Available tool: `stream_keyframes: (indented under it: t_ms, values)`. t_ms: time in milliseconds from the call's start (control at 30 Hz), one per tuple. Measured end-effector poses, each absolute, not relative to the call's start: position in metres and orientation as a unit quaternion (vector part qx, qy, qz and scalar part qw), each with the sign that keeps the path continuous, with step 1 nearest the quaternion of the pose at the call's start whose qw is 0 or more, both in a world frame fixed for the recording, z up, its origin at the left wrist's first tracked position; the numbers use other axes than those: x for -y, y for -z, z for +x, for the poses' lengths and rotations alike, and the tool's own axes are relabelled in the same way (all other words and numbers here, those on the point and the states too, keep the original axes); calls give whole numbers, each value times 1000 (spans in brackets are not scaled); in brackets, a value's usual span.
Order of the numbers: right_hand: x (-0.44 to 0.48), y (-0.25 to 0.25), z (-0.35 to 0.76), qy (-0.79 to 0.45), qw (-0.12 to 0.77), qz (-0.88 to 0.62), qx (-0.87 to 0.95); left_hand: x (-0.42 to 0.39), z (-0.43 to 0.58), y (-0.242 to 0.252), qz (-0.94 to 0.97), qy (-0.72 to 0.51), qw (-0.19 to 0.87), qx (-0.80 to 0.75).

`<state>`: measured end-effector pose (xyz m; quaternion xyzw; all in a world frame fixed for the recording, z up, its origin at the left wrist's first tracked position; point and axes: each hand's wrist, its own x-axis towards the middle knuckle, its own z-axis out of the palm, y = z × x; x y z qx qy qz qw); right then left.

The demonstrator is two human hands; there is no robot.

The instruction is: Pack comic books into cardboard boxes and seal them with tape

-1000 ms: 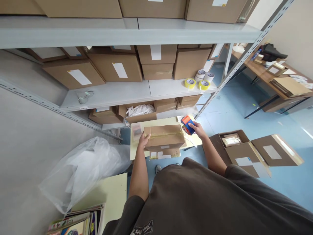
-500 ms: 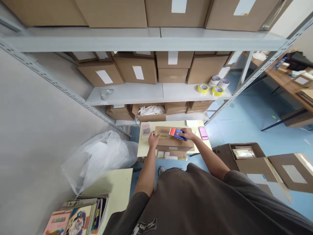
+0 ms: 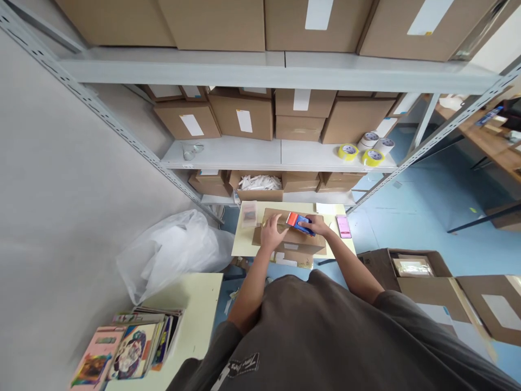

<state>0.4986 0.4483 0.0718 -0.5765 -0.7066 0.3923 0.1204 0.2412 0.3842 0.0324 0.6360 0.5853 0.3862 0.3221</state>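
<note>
One blue-and-orange tape dispenser [image 3: 300,223], gripped in the right hand [image 3: 317,225], is now over the carton [image 3: 303,239] on the worktop [image 3: 243,243], no longer at its right end; the left hand [image 3: 272,234] has moved inward, fingers curved, any pinch unclear, so both meet on top.

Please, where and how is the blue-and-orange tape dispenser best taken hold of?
Probably by its blue body, coming from the right. The tape dispenser is over the carton, its orange end pointing left, while the blue body extends rightward; the right hand has its grip there. The orange end seems better left free.
</note>
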Motion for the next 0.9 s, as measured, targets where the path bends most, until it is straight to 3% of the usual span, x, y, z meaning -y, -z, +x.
stream_keyframes:
  t_ms: [367, 567, 733, 900]
  values:
    - [-449, -75, 492, -359, 78, -578, 729, -418, 224, -13, 469, -506, 380, -616]
    - [-455, -91, 480, -350, 21, -593, 725, -439, 206, 14, 366, -514, 414, -656]
    - [-463, -93, 484, -388, 40, -576, 718, -449, 166, 21, 341, -526, 383, -678]
    - [-472, -91, 478, -397, 38, -560, 727, -445, 142, 34, 280, -499, 417, -706]
